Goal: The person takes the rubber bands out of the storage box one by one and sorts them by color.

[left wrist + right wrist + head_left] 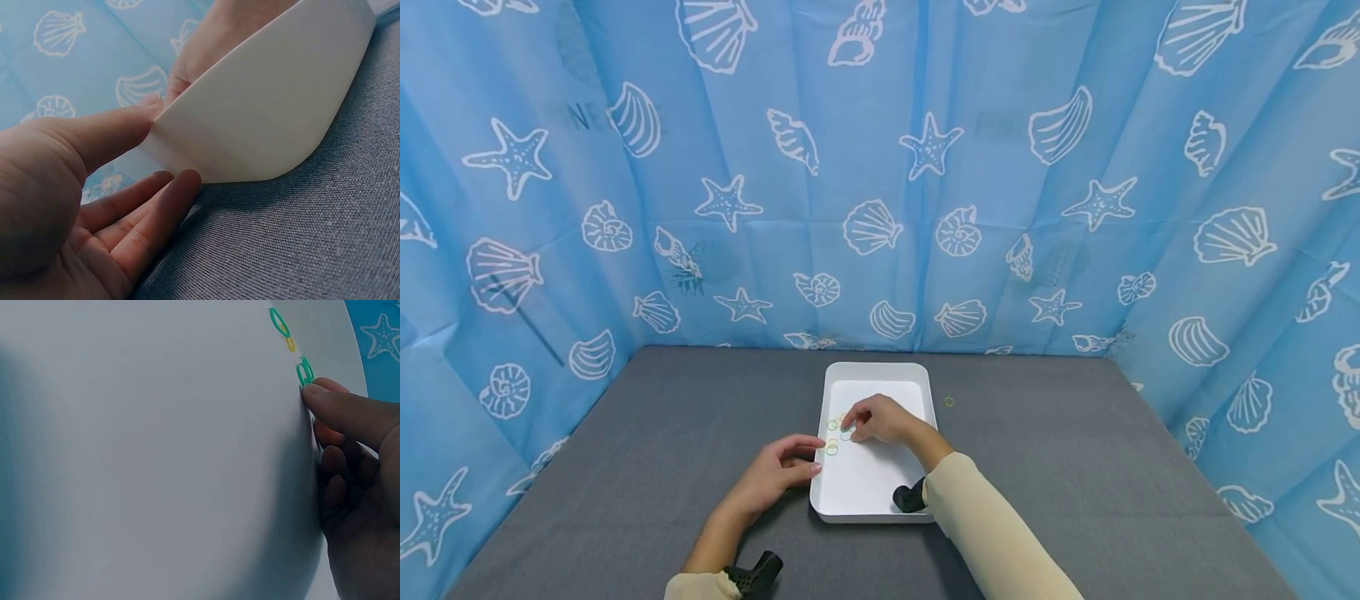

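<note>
A shallow white tray (865,504) lies on the grey cloth, with several thin, coloured rubber bands (832,448) along its left side. My right hand (883,419) reaches into the tray. Its thumb and index finger pinch at a green rubber band (304,372), the other fingers curled beneath. Farther along, another green band (279,322) overlaps a yellow one (290,344). At the tray's left wall is my left hand (778,471). In the left wrist view its thumb touches the rim while the straight fingers rest low against the outer wall (262,106).
One yellow-green band (950,402) lies on the grey cloth (1037,467) to the right of the tray. A blue curtain (880,275) with white shells and starfish hangs behind and along both sides. Black wrist mounts (910,497) sit at the cuffs.
</note>
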### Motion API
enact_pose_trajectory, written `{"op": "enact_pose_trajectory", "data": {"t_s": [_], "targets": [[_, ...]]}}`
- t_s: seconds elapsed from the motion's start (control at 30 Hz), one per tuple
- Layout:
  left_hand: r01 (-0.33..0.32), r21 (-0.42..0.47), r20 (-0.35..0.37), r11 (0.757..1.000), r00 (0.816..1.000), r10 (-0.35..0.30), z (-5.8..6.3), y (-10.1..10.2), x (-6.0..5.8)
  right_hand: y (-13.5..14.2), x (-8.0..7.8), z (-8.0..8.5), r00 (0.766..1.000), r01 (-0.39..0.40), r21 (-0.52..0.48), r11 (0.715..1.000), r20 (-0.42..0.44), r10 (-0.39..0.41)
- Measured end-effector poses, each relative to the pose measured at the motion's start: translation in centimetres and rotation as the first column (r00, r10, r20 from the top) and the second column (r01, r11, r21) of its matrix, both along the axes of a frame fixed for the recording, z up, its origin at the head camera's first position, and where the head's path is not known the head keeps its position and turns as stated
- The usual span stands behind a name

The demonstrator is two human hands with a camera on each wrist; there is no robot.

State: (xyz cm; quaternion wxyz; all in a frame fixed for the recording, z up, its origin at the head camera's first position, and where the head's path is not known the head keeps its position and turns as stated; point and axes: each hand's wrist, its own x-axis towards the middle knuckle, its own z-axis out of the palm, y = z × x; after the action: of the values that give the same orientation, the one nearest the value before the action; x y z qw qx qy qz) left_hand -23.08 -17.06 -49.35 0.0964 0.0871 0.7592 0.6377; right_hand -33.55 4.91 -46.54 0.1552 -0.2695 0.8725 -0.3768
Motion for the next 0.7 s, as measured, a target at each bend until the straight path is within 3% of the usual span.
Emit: {"op": "enact_pose_trajectory", "data": {"t_s": [0.7], "targets": [[0.022,0.037,-0.009,0.999,1.000,-0.022,0.17,0.00,0.09,-0.11,0.21,-0.13,0.999,0.033,-0.004,0.999,0.004,-0.033]]}}
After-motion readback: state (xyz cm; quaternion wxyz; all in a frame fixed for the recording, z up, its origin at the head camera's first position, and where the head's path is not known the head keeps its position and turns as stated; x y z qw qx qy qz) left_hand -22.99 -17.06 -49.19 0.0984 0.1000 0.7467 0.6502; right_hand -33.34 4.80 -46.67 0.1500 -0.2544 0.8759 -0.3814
